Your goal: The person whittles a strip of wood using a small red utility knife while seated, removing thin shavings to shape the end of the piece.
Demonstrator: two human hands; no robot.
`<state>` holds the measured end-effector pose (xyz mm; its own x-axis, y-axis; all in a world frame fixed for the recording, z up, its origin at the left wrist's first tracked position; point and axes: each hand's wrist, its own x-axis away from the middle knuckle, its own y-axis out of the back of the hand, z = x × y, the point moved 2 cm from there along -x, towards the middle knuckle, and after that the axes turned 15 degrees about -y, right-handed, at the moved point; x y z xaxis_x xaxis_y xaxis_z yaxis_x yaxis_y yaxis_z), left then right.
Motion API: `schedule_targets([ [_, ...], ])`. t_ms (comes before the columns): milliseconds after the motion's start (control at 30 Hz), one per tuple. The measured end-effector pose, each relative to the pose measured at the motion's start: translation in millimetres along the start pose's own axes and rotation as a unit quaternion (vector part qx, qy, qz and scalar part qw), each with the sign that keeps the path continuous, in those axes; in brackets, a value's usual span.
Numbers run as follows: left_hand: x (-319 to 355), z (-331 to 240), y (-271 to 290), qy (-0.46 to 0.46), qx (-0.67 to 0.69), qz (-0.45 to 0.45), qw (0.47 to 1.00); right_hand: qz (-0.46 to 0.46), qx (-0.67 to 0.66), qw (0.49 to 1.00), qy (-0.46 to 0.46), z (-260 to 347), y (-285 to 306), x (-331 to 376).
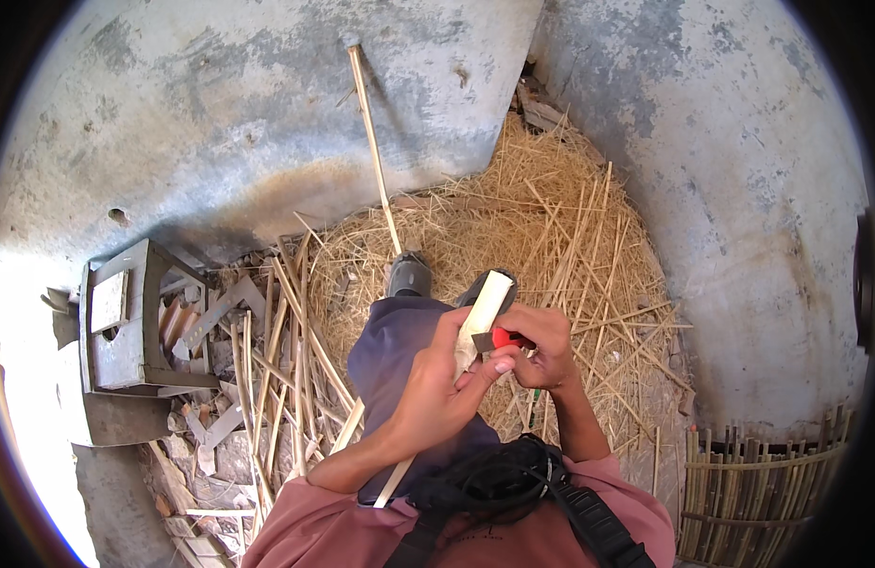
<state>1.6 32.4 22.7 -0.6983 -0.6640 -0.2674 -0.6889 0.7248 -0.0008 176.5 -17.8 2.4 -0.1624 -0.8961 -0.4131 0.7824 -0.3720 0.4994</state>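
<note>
My left hand [437, 379] is closed around a long pale wooden strip [491, 298], probably split bamboo. The strip runs from above my fingers down past my left forearm toward my lap. My right hand [543, 346] grips a small knife with a red and black handle [506, 338]. Its short dark blade [483, 342] meets the strip just above my left thumb. My left thumb reaches over near the red handle. Fingers partly hide the knife's grip.
Straw and thin shavings [551, 227] cover the floor ahead. Long split sticks [286, 360] lie at the left beside a grey wooden box frame [149, 317]. One stick [373, 151] leans on the plastered wall [267, 95]. A woven stick basket [759, 492] stands lower right.
</note>
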Motion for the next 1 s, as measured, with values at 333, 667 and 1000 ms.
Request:
schedule_targets([
  [333, -1, 4, 1, -0.028, 0.035, 0.011, 0.999, -0.024, 0.009, 1.0, 0.001, 5, -3, 1],
  [667, 0, 9, 2, -0.044, 0.04, 0.008, 0.998, -0.093, 0.045, 0.994, -0.031, 13, 1, -7],
  [1000, 6, 3, 5, -0.005, 0.012, 0.033, 0.999, -0.323, 0.122, 0.926, -0.152, -33, 54, -33],
])
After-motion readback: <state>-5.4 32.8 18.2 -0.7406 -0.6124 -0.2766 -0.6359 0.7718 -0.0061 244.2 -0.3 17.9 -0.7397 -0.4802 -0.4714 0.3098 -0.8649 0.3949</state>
